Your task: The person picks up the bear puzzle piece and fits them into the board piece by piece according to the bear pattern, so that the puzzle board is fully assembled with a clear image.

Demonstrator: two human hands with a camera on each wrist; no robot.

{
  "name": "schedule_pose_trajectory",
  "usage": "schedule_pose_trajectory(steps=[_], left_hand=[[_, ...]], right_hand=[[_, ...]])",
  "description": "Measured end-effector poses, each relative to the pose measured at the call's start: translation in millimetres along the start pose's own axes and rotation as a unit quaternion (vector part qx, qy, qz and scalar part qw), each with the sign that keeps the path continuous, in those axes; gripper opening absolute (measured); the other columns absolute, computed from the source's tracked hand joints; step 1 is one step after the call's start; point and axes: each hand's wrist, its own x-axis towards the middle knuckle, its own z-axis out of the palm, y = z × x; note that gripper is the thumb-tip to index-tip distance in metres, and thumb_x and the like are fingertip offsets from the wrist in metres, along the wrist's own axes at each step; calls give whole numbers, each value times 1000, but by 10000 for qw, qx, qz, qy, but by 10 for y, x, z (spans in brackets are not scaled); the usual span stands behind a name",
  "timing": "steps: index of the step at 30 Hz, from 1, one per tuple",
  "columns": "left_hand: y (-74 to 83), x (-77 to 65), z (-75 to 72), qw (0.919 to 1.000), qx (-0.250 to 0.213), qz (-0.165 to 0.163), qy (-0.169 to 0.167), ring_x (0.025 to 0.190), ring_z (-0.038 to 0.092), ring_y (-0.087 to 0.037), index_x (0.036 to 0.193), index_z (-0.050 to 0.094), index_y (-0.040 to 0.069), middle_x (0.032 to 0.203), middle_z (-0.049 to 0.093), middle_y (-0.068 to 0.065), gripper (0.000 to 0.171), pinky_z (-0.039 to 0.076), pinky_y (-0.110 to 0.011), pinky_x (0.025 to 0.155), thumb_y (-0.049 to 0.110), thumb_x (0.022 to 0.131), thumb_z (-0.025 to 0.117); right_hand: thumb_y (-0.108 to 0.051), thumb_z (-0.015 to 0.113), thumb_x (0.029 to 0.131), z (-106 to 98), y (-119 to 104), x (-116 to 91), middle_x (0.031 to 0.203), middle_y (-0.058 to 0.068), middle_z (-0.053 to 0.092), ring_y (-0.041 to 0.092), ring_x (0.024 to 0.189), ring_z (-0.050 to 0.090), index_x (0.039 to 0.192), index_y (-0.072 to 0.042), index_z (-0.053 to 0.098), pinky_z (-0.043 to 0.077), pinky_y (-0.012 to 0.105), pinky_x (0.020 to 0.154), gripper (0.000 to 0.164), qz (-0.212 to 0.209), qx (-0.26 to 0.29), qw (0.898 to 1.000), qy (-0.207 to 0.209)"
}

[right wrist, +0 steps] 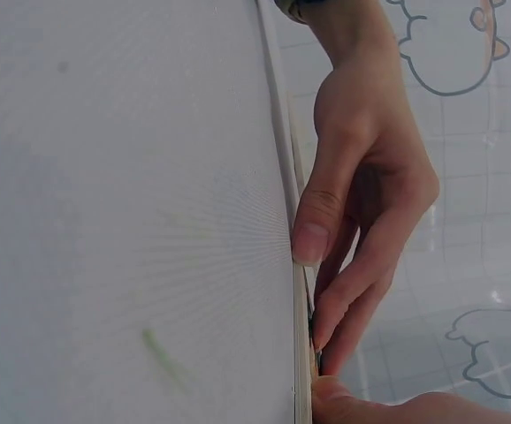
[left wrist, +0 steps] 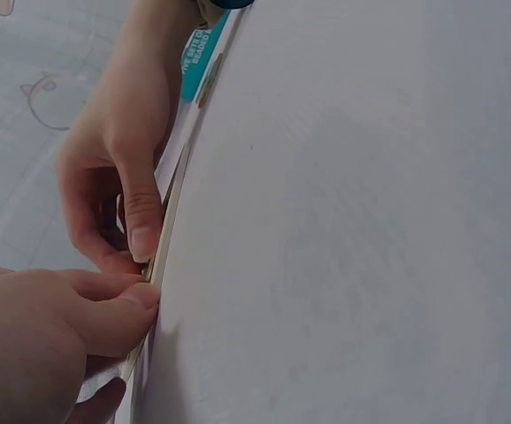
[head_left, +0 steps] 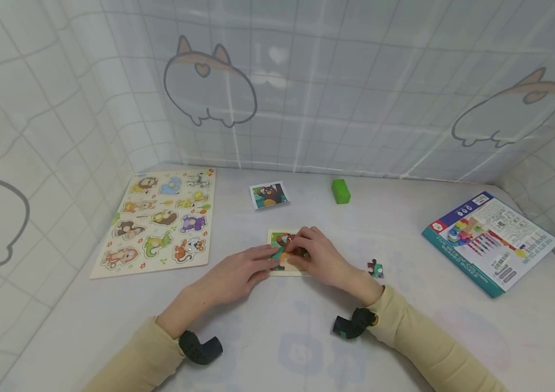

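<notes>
A small wooden puzzle board [head_left: 289, 273] with a bear picture lies on the table under both hands. My left hand [head_left: 238, 272] rests its nearly straight fingers on the board's left side; in the right wrist view the left thumb [right wrist: 310, 243] is at the board's near edge. With bent fingertips my right hand [head_left: 324, 258] pinches a puzzle piece [head_left: 285, 258], orange in the visible part, low over the board. The right fingers hide much of the picture. One loose puzzle piece [head_left: 376, 268], teal and brown, lies right of the right wrist.
A large animal peg puzzle [head_left: 160, 218] lies at the left. Behind the small board are a bear picture card [head_left: 269, 195] and a green block [head_left: 340, 191]. At the right lies a flat teal-edged box [head_left: 493, 239]. A tiled-pattern wall covering [head_left: 307, 81] rises behind.
</notes>
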Motion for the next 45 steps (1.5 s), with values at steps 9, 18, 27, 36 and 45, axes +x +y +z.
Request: schedule_pose_trajectory(steps=[9,18,27,36,45], left_hand=[[43,14,4,9996,-146,-205,-134,139,47,-20,137,62,11,150,51,0,35,44,-40,112,17,102,59],[16,15,-3,9985,-336,-385,-184,140,47,-20,135,63,13,151,51,2,34,43,-42,113,21,102,59],[-3,7,0,9986,-357,-350,-174,140,47,-20,135,64,13,152,50,2,34,43,-42,113,21,102,59],[17,21,26,9981,-341,-389,-344,141,45,-19,136,63,15,153,48,3,34,42,-42,114,24,103,57],[11,10,15,9977,-386,-441,-343,143,43,-18,136,63,16,154,47,4,35,41,-41,115,24,103,57]], right_hand=[[-16,76,90,-5,-1,3,98,1,61,18,86,48,99,-14,72,43,28,72,10,105,46,9999,-10],[-16,76,90,-8,-10,9,98,1,61,18,88,48,99,-13,72,43,29,73,11,119,0,9999,-29],[-15,76,89,-30,-33,20,98,1,62,16,88,48,99,-13,73,44,29,74,11,146,-86,9998,-77],[-15,72,93,-250,-36,-114,110,0,64,16,102,56,113,-10,75,52,33,86,21,7,-67,9984,-558],[-14,78,87,-603,126,-385,109,0,65,19,105,59,112,-9,74,55,42,88,25,253,96,9990,-343]])
